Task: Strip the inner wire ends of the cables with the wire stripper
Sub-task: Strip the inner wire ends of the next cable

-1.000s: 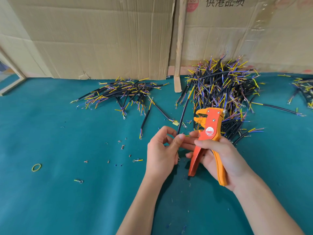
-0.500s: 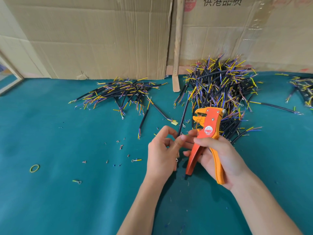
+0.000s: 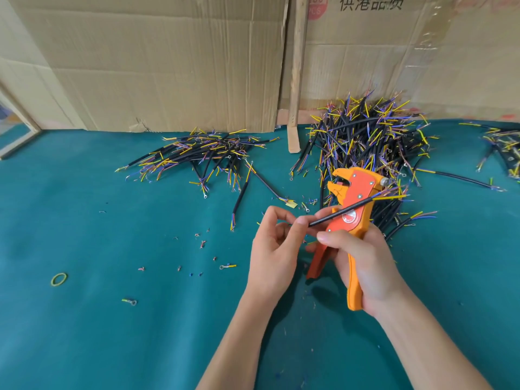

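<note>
My right hand grips the handles of the orange wire stripper, jaws up and parted with nothing in them. My left hand pinches a short black cable between thumb and fingers. The cable slants up to the right across the stripper's body, and its yellow and purple inner wires fan out past the tool at the right. The end inside my left fingers is hidden.
A big heap of black cables lies behind the stripper, a flatter heap to the left, and a few more at the far right. Insulation scraps, a ring terminal and a rubber band dot the green table. Cardboard boxes wall the back.
The cable stood pointing up toward the heap; now it has swung down to the right and lies across the stripper. Both hands stay close together.
</note>
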Tool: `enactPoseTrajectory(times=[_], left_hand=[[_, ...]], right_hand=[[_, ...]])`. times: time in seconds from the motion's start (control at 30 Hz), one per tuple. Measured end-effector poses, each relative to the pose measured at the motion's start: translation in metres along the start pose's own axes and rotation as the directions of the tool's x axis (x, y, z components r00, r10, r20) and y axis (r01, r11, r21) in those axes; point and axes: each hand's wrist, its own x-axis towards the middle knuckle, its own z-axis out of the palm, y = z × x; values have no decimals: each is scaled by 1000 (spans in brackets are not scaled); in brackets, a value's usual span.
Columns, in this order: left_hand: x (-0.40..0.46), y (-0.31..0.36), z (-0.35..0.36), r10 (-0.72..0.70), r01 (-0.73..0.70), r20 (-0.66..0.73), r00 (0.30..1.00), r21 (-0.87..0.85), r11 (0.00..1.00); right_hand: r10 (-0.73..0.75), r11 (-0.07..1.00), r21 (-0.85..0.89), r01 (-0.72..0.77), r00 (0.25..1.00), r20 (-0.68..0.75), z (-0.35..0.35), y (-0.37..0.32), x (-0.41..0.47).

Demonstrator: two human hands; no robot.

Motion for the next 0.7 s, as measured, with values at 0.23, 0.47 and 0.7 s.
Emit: enactPoseTrajectory(times=[0.23,0.47,0.7], left_hand=[[-3,0,5,-8,23,-95,995,164,986],[-1,2,-1,-1,-9,37,999,254,967],[1,-2,-4,6,9,-74,997,193,981]], right_hand=[[-118,984,-133,116,993,-6,0,0,-2],[-142,985,-100,142,990,4,-1,-4,-3],[-143,980,-146,135,989,-48,-4,-3,0]])
